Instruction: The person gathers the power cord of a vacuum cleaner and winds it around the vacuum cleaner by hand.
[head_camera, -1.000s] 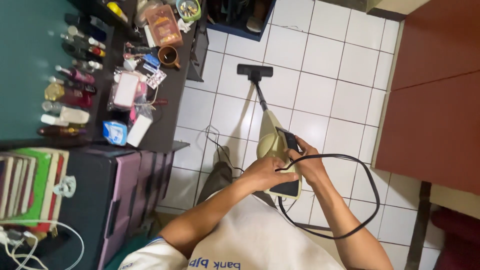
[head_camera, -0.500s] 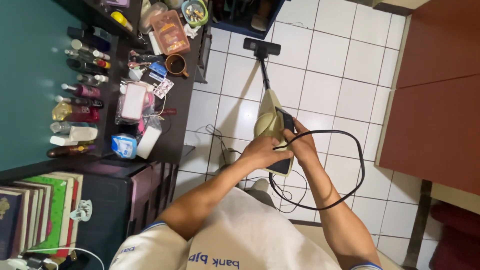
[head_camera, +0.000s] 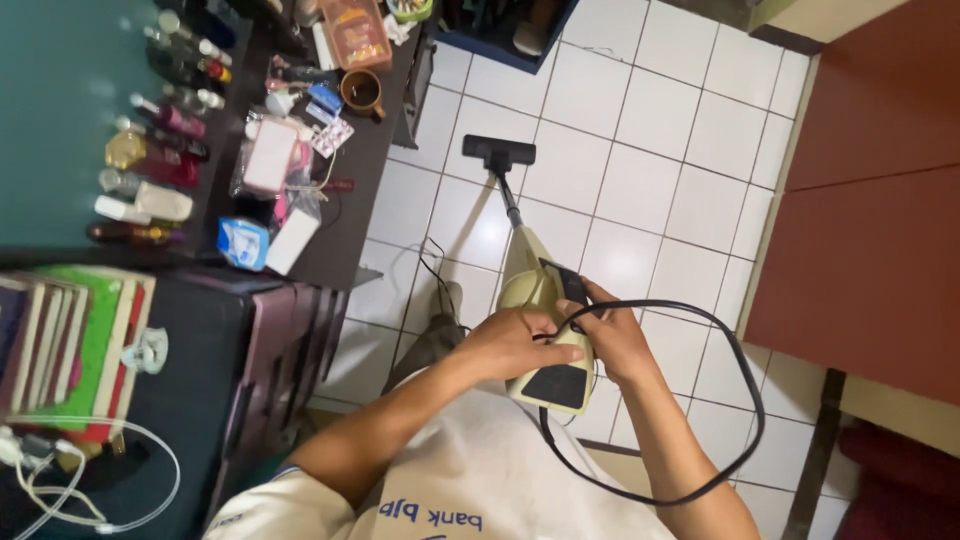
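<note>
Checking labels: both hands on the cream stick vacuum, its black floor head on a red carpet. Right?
Not quite. Both hands, left hand and right hand, do hold the cream stick vacuum, but the head view shows its black floor head on white floor tiles, not carpet.

Vacuum's floor head (head_camera: 498, 152) pulled back vs 0.5 s ago: then it sat right by the dark blue shelf unit (head_camera: 500, 40) at the top, now it's a tile or so nearer the person, approx. where it was 1 s ago. Cream vacuum body (head_camera: 545, 330) and both hands came back w/ it, lower in view. Left hand (head_camera: 520, 340) and right hand (head_camera: 610, 335) sit closer to the white shirt (head_camera: 490, 470). Black cord (head_camera: 740, 400) loop swung wider and lower on the right. Camera tilted too: worktop (head_camera: 350, 200) clutter slid up, books (head_camera: 80, 340) rose at left.
</note>
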